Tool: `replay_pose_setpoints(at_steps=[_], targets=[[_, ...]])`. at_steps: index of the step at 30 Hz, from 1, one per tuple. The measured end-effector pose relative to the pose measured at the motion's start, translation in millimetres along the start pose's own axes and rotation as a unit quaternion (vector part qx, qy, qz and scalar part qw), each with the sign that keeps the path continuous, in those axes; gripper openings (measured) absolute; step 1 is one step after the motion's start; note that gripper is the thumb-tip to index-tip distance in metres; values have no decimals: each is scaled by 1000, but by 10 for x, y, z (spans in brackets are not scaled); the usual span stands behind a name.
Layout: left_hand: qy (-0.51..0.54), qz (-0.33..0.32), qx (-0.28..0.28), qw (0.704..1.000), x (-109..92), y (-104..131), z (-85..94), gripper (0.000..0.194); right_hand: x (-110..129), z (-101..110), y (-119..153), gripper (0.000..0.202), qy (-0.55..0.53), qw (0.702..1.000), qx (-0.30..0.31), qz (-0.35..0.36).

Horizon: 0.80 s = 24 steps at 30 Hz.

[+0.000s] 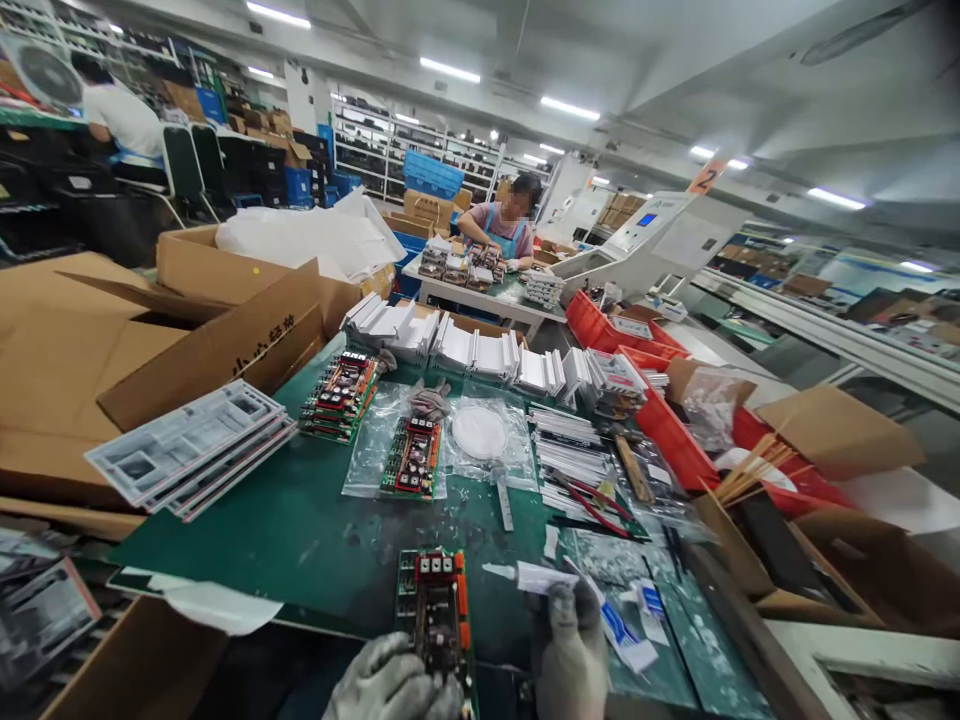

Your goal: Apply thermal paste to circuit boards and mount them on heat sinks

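My left hand, in a grey glove, grips the lower left part of a circuit board at the near edge of the green table. The board carries red, black and orange parts, and its lower end is partly hidden by the fingers. Closed around a white tube with a pointed nozzle is my gloved right hand. The nozzle points left, above the table and to the right of the board. Beyond it, another circuit board lies on a clear plastic bag.
Stacked boards and grey panels lie left. White metal profiles line the back. A round white lid, red-handled pliers and a blue-and-white tube lie about. A co-worker sits at the table beyond.
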State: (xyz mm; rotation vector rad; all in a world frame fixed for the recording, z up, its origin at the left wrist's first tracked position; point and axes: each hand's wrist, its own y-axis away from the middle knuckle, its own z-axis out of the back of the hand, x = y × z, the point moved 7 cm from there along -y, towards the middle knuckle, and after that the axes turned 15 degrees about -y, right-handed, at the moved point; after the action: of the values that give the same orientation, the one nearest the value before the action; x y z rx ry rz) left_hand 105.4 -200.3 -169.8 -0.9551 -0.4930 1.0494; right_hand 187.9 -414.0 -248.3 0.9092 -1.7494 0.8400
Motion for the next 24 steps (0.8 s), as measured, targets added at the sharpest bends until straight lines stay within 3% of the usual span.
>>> replay_pose_setpoints(at_steps=[4,7,9,16,24], targets=[[-13,-34,58,998,106,288,-147,25,30,-157,23,45,-12,997,5,-71],[-65,-44,136,988,254,425,-201,67,170,-341,28,42,28,998,45,-46],[-72,-33,160,984,302,488,-211,82,263,-445,44,41,58,996,58,-17],[-46,-44,146,987,280,545,-251,68,463,-694,130,29,147,972,156,91],[-49,-50,145,987,301,455,-202,66,560,-933,182,22,191,943,237,133]])
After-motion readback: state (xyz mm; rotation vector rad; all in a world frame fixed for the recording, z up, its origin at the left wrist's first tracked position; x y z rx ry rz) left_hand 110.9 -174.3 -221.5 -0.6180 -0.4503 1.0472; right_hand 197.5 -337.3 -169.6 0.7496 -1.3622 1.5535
